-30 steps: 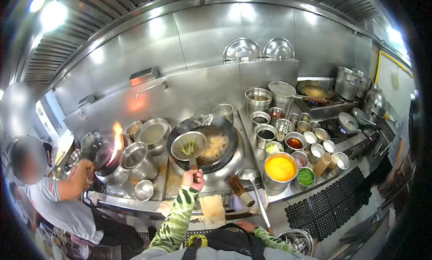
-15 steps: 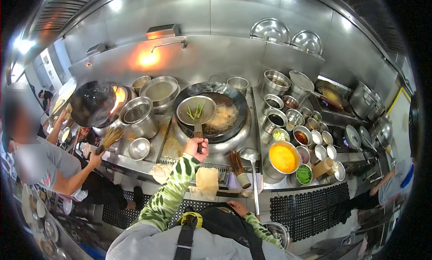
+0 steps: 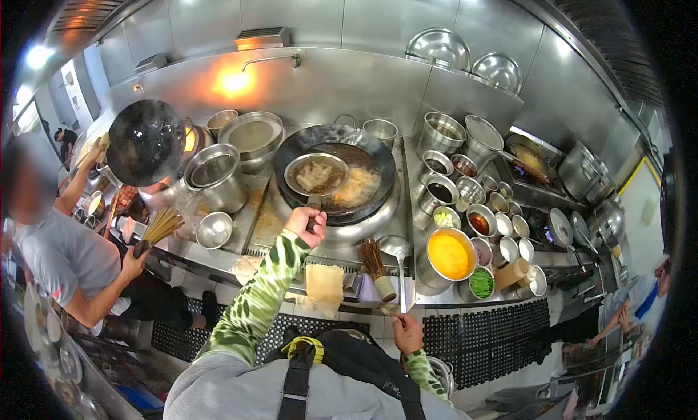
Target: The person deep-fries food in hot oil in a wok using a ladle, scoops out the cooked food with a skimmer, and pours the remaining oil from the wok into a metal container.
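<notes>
While the left hand [image 3: 306, 227] is closed tight on its handle, the strainer [image 3: 293, 177] should feel light and stiff, best held there. The right hand [image 3: 407, 333] grips the ladle [image 3: 402, 280] low down.

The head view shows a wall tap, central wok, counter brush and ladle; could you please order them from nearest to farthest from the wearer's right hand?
1. Ladle: handle meets the right hand.
2. Counter brush: left of the ladle.
3. Central wok: forward, left.
4. Wall tap: upper left.
</notes>
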Tool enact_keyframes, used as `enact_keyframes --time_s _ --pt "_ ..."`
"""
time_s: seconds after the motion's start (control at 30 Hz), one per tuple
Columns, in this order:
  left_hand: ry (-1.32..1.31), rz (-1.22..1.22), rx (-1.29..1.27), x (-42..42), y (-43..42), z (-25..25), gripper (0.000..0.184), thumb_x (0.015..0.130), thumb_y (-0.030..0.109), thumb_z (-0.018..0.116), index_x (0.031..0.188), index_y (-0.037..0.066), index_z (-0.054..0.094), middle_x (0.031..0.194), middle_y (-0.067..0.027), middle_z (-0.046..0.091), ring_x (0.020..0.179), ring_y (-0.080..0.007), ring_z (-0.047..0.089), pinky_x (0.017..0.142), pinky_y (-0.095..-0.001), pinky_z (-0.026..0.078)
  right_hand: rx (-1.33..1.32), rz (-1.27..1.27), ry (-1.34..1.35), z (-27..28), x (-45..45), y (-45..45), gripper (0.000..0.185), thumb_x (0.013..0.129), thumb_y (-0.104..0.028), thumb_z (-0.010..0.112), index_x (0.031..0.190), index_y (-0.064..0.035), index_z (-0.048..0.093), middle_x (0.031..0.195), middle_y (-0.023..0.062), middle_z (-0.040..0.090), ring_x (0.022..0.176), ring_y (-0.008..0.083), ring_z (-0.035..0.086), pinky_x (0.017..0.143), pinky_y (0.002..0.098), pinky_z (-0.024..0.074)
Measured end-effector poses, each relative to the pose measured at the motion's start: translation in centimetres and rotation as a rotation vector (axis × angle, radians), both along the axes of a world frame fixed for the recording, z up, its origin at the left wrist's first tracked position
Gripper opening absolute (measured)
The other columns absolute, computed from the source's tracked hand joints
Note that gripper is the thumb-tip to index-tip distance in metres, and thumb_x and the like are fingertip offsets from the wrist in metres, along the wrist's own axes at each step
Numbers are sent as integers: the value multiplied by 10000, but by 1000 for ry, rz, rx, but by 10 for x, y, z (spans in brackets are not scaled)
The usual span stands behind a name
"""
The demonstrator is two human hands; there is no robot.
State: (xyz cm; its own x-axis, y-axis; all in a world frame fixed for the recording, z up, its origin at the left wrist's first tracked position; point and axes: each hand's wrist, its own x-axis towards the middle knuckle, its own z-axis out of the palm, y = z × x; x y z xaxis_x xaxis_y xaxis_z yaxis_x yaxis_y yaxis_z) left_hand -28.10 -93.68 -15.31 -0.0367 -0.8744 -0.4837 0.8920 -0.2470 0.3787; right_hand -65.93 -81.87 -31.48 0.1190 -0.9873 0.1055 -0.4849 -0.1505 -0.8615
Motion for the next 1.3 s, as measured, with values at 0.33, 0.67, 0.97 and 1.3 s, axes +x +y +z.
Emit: enact_keyframes --time_s 0.33,0.67,0.97,1.3 --pt "18 0 -6 1 2 -5 140 839 44 504 962 104 474 819 -57 585 564 -83 505 435 -219 367 0 -32 130 -1 4 3 282 823 -219 626 995 0 667 912 192 645 846 326 637 762 393 506" --pt "4 4 -19 -1 4 -3 125 836 46 515 947 94 483 815 -54 588 556 -84 508 431 -221 369 -227 -137 254 -33 -10 0 307 794 -170 623 1060 -18 613 969 216 614 921 413 577 834 457 464" --pt "-34 -72 -53 0 13 3 52 852 59 518 900 47 500 788 -47 575 556 -72 510 429 -212 374 255 -183 8 -84 -42 -6 333 785 -111 636 1074 45 580 664 107 617 456 178 564 445 319 456" --pt "-108 -180 -91 -1 48 20 83 872 77 541 945 61 503 791 -48 608 550 -70 518 391 -213 362 -278 124 -195 102 61 -121 517 838 -42 591 1325 72 459 1149 203 615 919 279 626 830 333 484"
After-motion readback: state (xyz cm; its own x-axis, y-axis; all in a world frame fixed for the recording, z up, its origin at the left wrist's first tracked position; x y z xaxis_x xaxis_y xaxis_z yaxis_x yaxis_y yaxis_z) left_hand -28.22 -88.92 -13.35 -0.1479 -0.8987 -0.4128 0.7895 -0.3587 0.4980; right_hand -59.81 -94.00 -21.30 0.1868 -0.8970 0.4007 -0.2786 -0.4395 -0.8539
